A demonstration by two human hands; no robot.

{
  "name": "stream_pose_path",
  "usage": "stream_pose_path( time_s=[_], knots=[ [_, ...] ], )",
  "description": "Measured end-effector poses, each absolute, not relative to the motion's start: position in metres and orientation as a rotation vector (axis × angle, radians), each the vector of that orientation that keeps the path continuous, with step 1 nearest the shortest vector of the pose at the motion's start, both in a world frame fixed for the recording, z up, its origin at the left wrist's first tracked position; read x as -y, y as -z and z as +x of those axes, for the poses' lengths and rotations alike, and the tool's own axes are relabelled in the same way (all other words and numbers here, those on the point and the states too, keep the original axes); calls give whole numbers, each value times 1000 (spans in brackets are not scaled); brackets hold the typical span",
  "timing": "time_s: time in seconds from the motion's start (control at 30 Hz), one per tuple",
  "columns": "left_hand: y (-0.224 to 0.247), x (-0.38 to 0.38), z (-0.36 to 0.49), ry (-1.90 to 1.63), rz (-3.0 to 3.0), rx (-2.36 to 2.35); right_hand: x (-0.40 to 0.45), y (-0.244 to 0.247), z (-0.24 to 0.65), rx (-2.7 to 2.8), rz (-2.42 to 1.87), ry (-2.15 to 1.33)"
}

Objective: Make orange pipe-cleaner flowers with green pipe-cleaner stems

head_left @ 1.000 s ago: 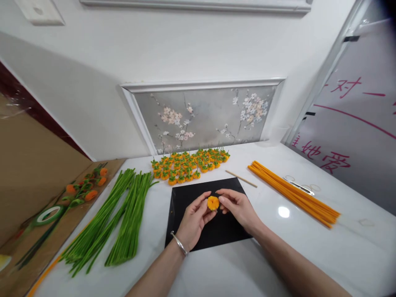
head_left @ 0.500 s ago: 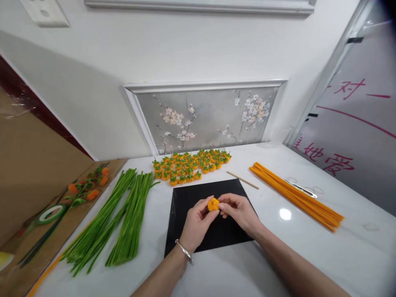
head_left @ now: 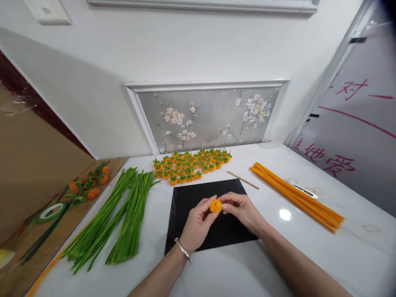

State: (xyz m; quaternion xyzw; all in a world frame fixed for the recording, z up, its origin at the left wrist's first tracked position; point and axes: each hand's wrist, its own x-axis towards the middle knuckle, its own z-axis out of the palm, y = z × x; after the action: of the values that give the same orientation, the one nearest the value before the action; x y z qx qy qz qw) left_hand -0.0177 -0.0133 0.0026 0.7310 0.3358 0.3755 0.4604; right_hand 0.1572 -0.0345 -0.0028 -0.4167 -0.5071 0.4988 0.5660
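Between my two hands is a small orange pipe-cleaner pumpkin point(head_left: 215, 205), round and ribbed, with no green top visible on it. My left hand point(head_left: 198, 222) pinches its left side between thumb and fingers. On the other side my right hand point(head_left: 241, 210) grips the right edge with thumb and fingertips. Both hands are above a black mat point(head_left: 192, 198) on the white table. Behind the mat stand rows of similar orange pumpkins point(head_left: 182, 167) with green leafy tops and thin stems.
Green pipe cleaners point(head_left: 126, 218) lie in bundles on the left, orange pipe cleaners point(head_left: 297, 198) on the right. Near these are tweezers point(head_left: 301, 188) and a thin wooden stick point(head_left: 243, 180). At far left, green tape point(head_left: 52, 211) and orange flowers point(head_left: 93, 193) rest on brown cardboard.
The pumpkin has turned slightly between my fingers, so its ribbed face shows more fully. Both hands keep their pinch in almost the same place.
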Motion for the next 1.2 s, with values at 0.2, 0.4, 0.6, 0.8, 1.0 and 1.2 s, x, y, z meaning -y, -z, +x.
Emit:
stream_pose_path(
  time_s=[0.2,0.4,0.6,0.8,1.0,1.2],
  knots=[
    [-4,15,-18,-955,1773,-836,35,8,149,1073,-1018,-1191],
    [-1,13,-17,-981,1757,-849,35,11,145,1021,-1019,-1187],
    [1,11,-17,-977,1733,-855,35,11,143,1001,-1018,-1161],
    [-1,13,-13,-973,1499,-800,36,11,142,1034,-1002,-1179],
    [0,15,-12,-1062,1440,-828,35,13,146,1042,-993,-1235],
    [3,14,-16,-1066,1662,-867,36,11,145,1064,-1003,-1316]
  ],
)
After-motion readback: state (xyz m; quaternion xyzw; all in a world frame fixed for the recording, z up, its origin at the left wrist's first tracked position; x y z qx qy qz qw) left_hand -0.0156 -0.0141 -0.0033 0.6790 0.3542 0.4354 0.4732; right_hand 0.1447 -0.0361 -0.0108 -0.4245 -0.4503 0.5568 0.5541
